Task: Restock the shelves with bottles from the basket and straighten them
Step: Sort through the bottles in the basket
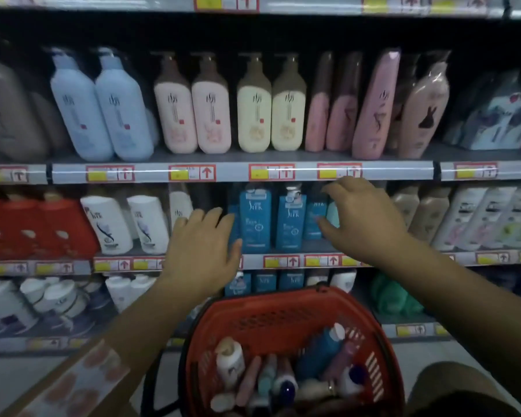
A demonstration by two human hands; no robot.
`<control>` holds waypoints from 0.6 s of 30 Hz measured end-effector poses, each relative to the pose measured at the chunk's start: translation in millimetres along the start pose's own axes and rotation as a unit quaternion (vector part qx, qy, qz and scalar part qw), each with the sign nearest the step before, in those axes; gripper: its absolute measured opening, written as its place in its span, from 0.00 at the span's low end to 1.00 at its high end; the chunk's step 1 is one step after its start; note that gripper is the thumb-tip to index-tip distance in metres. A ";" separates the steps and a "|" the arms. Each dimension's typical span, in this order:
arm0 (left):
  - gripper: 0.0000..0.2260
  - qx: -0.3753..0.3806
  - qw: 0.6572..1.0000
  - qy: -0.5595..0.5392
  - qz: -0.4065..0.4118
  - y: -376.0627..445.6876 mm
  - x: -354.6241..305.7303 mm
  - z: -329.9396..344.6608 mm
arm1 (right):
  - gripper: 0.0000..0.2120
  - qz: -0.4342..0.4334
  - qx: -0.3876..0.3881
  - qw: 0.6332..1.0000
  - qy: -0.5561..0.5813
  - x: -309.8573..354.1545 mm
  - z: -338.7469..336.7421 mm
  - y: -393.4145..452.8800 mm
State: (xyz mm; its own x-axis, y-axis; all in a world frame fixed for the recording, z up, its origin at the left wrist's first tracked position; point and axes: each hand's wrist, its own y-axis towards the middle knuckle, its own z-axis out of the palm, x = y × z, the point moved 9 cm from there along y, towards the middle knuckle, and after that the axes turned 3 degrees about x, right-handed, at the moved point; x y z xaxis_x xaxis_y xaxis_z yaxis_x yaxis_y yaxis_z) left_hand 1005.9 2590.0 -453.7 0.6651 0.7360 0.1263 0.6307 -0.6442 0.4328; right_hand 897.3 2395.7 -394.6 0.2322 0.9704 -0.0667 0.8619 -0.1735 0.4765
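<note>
Reaching with both hands toward the blue bottles [254, 218] on the middle shelf [283, 261].
The left hand [203, 248] lies flat with fingers straight and spread at the bottles' left side; the right hand [363, 218] hovers over their right end, fingers loosely curled, holding nothing. Below, the red basket [283, 308] holds mixed bottles.

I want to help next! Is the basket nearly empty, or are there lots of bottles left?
Not nearly. The red basket holds many bottles. Blue bottles already stand on the middle shelf. The left hand reaches beside them with straight fingers; the right hand curls at a pale teal bottle.
</note>
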 end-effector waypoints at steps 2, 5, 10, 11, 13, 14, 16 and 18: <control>0.26 0.014 1.000 -0.006 -0.004 -20.4 -7.3 27.5 | 0.24 0.008 0.029 1.000 0.009 -1.1 36.4 -22.8; 0.23 0.035 0.999 -0.036 -0.005 -47.5 -20.4 66.1 | 0.20 0.019 0.063 0.998 0.020 -3.7 89.3 -53.3; 0.24 0.140 0.989 -0.039 -0.004 -81.3 -35.0 139.0 | 0.19 0.074 0.162 0.983 0.044 -19.2 171.1 -96.9; 0.24 0.155 0.987 -0.036 0.001 -84.1 -37.7 148.7 | 0.21 0.076 0.186 0.979 0.044 -20.2 185.3 -104.1; 0.23 0.162 0.986 -0.035 0.014 -84.2 -43.4 161.7 | 0.23 0.075 0.229 0.969 0.051 -20.8 205.3 -112.6; 0.23 0.161 0.986 -0.037 0.021 -82.5 -46.1 166.7 | 0.25 0.074 0.241 0.966 0.063 -20.6 211.0 -113.4; 0.23 0.162 0.986 -0.039 0.028 -78.9 -49.2 177.3 | 0.26 0.069 0.251 0.963 0.076 -19.5 218.4 -112.7; 0.23 0.175 0.983 -0.044 0.028 -75.8 -50.9 189.7 | 0.26 0.060 0.260 0.961 0.075 -17.7 227.8 -113.5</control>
State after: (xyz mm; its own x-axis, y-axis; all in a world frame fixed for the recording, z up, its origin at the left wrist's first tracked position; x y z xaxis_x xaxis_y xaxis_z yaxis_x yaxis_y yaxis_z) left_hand 1000.0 2561.9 -662.3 0.7247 0.6867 0.0573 0.6810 -0.7264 0.0926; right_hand 898.1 2359.9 -647.1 0.3093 0.9449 0.1072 0.9510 -0.3075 -0.0330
